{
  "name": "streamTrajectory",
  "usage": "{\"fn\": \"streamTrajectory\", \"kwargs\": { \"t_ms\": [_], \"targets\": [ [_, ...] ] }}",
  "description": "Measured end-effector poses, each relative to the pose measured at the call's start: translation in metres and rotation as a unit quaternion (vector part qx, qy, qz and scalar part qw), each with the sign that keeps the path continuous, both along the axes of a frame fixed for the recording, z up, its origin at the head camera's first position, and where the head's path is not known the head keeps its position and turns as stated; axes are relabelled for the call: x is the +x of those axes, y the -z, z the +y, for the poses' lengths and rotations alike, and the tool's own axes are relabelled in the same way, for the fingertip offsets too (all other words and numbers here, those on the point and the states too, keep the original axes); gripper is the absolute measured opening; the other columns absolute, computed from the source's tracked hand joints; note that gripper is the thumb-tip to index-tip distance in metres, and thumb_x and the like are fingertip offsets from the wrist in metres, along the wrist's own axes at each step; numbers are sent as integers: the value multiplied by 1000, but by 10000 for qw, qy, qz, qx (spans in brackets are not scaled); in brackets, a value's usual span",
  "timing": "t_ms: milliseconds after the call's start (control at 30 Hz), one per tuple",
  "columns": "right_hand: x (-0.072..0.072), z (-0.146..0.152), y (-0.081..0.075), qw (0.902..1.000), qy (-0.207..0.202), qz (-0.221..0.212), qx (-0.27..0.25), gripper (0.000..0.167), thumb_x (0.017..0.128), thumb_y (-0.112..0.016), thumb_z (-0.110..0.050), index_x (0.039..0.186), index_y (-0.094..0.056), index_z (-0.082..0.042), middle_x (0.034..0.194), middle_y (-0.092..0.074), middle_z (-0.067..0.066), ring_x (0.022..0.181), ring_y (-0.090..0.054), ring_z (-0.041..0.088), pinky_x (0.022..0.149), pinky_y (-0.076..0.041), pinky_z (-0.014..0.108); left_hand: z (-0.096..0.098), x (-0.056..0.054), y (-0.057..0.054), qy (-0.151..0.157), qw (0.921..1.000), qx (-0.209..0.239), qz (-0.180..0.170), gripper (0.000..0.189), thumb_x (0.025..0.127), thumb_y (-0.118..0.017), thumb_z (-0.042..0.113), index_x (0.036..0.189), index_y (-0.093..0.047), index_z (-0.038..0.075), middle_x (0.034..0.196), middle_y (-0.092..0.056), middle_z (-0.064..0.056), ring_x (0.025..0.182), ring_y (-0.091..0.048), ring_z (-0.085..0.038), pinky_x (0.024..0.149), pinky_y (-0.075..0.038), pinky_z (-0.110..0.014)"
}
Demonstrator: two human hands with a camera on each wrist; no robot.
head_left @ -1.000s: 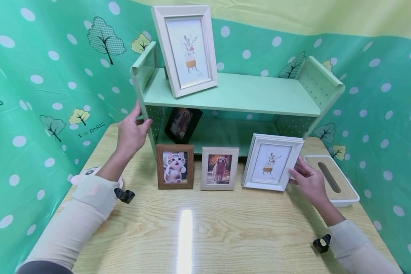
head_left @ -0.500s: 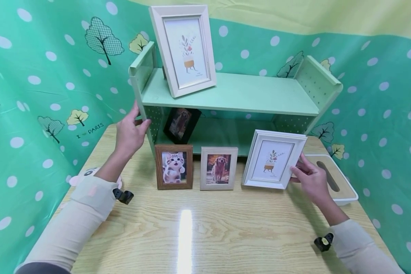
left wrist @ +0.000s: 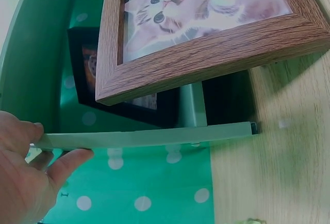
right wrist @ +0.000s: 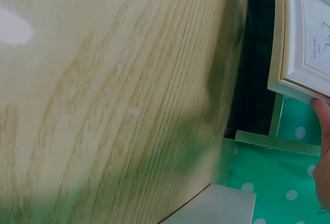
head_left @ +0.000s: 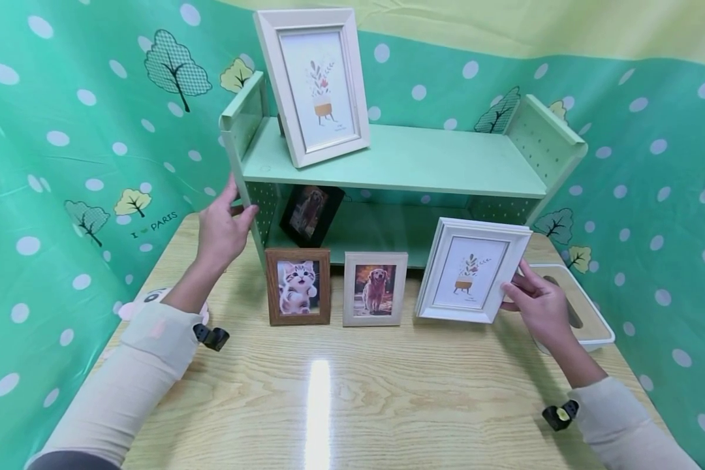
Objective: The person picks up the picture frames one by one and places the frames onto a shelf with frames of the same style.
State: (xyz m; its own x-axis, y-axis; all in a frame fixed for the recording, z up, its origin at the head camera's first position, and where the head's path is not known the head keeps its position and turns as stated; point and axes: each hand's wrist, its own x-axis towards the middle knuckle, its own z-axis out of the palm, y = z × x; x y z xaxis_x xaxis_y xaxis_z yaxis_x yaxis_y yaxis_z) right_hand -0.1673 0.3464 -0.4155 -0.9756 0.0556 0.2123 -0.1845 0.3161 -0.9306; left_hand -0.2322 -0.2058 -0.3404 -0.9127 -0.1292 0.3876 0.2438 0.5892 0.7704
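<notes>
My left hand [head_left: 222, 225] grips the left side panel of a green two-tier shelf [head_left: 435, 160]; in the left wrist view its thumb and fingers lie on either side of the panel edge. On the right, my right hand [head_left: 542, 305] holds a white picture frame [head_left: 430, 297] by its right edge. That frame has a thick, layered-looking side and a potted-plant print, and it tilts slightly in front of the shelf's lower tier. Beside it a beige frame [head_left: 346, 294] with a dog photo and a brown wooden frame [head_left: 274, 290] with a kitten photo stand upright on the table.
A larger white frame [head_left: 361, 98] leans on the upper tier at left. A black frame [head_left: 329, 205] sits tilted on the lower tier. A white tissue box [head_left: 593, 343] with a wooden lid is at right. A pink plush-like object [head_left: 128, 311] is partly hidden behind my left arm.
My right hand has raised the white frame's right side a little and shifted it slightly to the right. The left hand keeps its hold on the shelf panel.
</notes>
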Motion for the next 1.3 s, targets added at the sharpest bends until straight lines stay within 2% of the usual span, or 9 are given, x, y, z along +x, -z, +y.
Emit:
{"fn": "streamTrajectory", "kwargs": {
  "t_ms": [133, 367, 633, 867, 967, 1100, 1300],
  "targets": [
    [1, 0, -3, 9998, -36, -7, -173, 70, 97, -69, -7, 157, -35, -15, 121, -69, -19, 95, -73, -4, 68, -65, 27, 0, -1, 1, 22, 10000, -25, 52, 81, 101, -61, 8, 159, -21, 49, 150, -53, -21, 124, -63, -47, 93, -62, -56],
    [6, -2, -12, 9996, 145, -29, 253, 67, 98, -68, -13, 157, -37, -22, 130, -68, -12, 94, -72, -6, 69, -66, 27, 0, 0, 0, 14, 10000, 1, -1, 81, 101, -61, 9, 158, -20, 50, 151, -53, -21, 124, -62, -47, 94, -62, -55],
    [7, -3, -24, 9995, 1, -25, -314, 67, 96, -69, -8, 155, -39, -19, 120, -70, -21, 92, -73, -4, 65, -65, 26, -1, -1, 2, -3, 10000, 16, 5, 82, 101, -62, 8, 158, -21, 48, 150, -54, -21, 124, -63, -47, 94, -62, -54],
    [10, -3, -35, 9985, 245, 7, 495, 64, 98, -68, -15, 155, -40, -26, 117, -66, -30, 91, -72, -8, 65, -66, 25, 0, -1, 1, 11, 10000, 27, -15, 81, 101, -62, 8, 158, -21, 49, 150, -53, -21, 124, -63, -46, 95, -62, -54],
    [12, -2, -40, 9979, 270, 39, 586, 64, 98, -68, -14, 154, -40, -26, 115, -66, -30, 90, -72, -9, 64, -66, 25, 0, -1, 1, 10, 10000, 39, -2, 81, 101, -62, 8, 158, -22, 49, 150, -54, -21, 124, -63, -46, 94, -62, -54],
    [13, -2, -47, 9993, 170, 144, 299, 64, 97, -69, -10, 154, -43, -24, 114, -69, -28, 91, -73, -7, 62, -65, 25, 0, -1, 2, -11, 10000, 49, 36, 81, 100, -62, 7, 158, -23, 48, 149, -55, -21, 123, -63, -46, 94, -62, -54],
    [12, -5, -54, 9974, -198, 408, -566, 65, 94, -69, 2, 151, -47, -17, 114, -73, -21, 93, -75, -2, 59, -65, 26, -1, -2, 2, -22, 10000, 60, 75, 81, 100, -62, 7, 158, -23, 48, 148, -55, -22, 122, -64, -46, 94, -62, -53]
  ]
}}
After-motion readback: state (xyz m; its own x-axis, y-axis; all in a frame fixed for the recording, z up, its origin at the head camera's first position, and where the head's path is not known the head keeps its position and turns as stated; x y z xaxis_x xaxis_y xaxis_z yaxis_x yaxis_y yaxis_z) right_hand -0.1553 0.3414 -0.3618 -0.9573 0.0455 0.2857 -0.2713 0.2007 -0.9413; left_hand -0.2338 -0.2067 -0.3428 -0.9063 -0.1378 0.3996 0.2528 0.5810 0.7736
